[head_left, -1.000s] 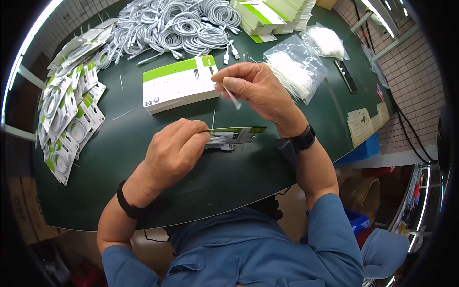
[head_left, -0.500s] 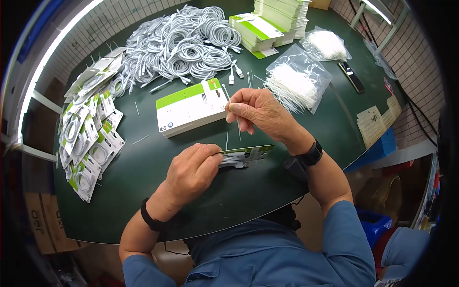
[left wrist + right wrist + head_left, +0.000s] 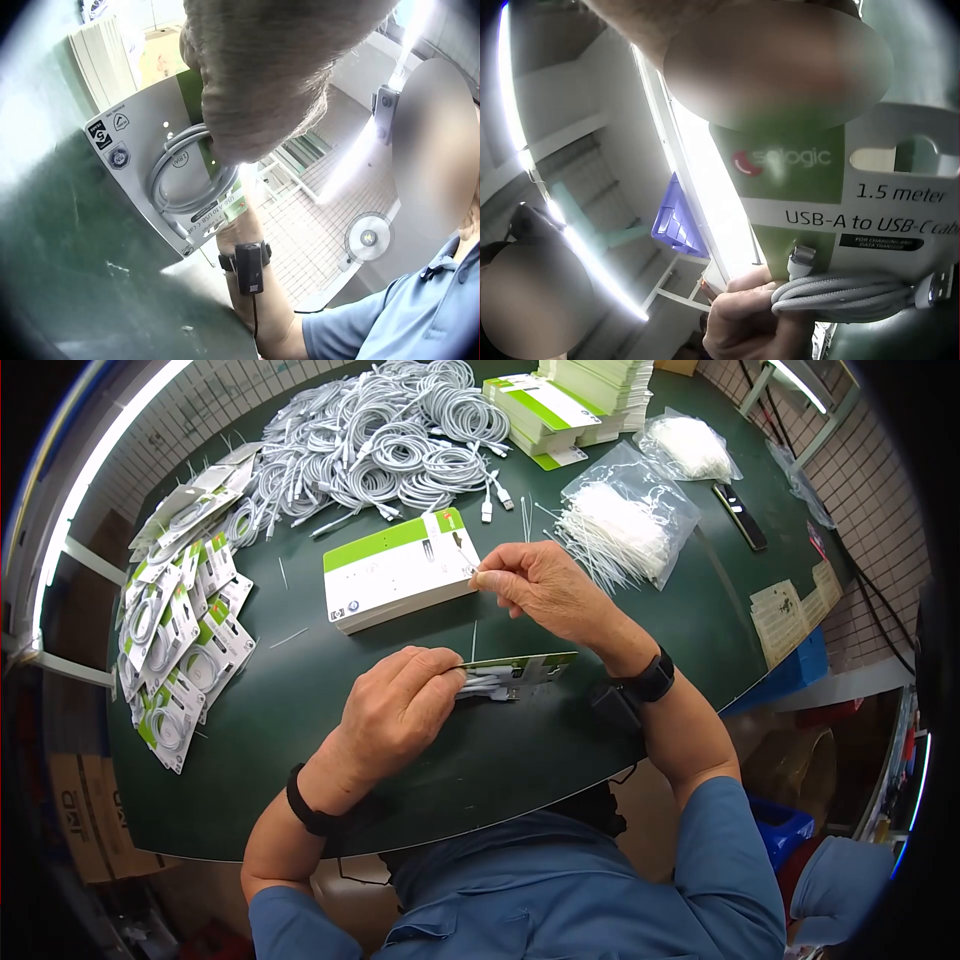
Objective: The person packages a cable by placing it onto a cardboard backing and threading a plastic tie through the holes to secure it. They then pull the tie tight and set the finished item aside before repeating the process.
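In the head view the left hand (image 3: 400, 710) grips a green-and-white card (image 3: 545, 663) by one end, fingers curled round it and a coiled grey cable (image 3: 485, 685). A thin white tie (image 3: 474, 640) stands up behind the card. The right hand (image 3: 550, 590), above the card, pinches a thin white tie between thumb and forefinger; most of this tie is hard to make out. Seen from the left wrist, the cable (image 3: 159, 180) lies looped against the card (image 3: 142, 127). The right wrist view shows the printed card front (image 3: 780, 199) and the bundled cable (image 3: 847, 296).
A stack of cards (image 3: 400, 575) lies just beyond the hands. Farther back are a heap of grey cables (image 3: 370, 450), more stacked cards (image 3: 545, 410) and bags of white ties (image 3: 640, 525). Finished-looking cable cards (image 3: 180, 630) pile up at left; a black object (image 3: 740, 517) lies at right.
The head view has shifted. The right hand has turned the pinched tie, which hung down towards the card a second ago. The left hand keeps its grip on card and cable.
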